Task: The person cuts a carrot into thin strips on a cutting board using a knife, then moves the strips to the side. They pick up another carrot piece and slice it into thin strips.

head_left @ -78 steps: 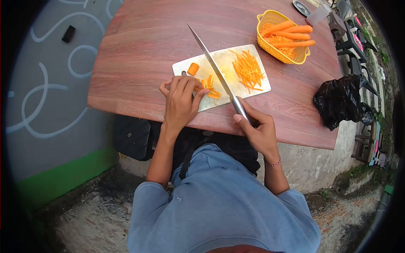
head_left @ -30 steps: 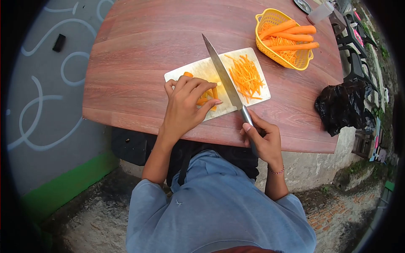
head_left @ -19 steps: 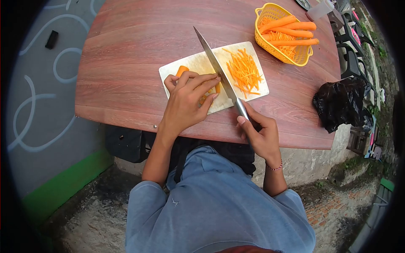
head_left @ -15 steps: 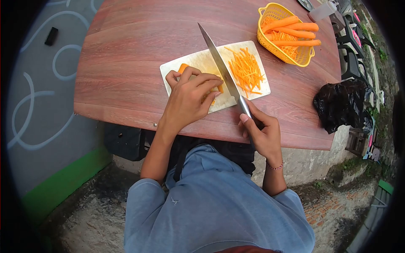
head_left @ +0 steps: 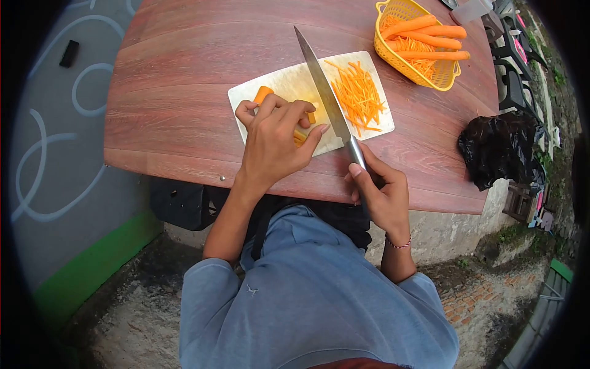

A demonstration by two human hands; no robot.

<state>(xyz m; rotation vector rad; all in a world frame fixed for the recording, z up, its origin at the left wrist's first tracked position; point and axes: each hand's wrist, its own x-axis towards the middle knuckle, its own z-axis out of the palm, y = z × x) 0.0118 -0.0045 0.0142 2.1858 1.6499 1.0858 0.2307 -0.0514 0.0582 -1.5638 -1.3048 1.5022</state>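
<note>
My right hand point(head_left: 386, 190) is closed round the handle of a large kitchen knife point(head_left: 324, 89), whose blade points away from me across a white cutting board point(head_left: 246, 95). Fingers curled, my left hand point(head_left: 273, 138) rests over cut pieces of carrot point(head_left: 263, 94) on the board's left side and holds them. Its thumb stands a little apart, and the palm hides most of the pieces. To the right of the blade lies a loose pile of thin carrot strips point(head_left: 358, 95).
A yellow plastic basket point(head_left: 402, 66) with whole peeled carrots point(head_left: 430, 43) over shredded ones stands at the back right of the wooden table point(head_left: 184, 80). A black plastic bag point(head_left: 498, 147) hangs by the right edge. A translucent bottle point(head_left: 472, 11) stands at the far right.
The thumb of my left hand has moved away from the fingers, baring more of the carrot pieces. The knife stays in my right hand, almost unmoved. The view has shifted slightly.
</note>
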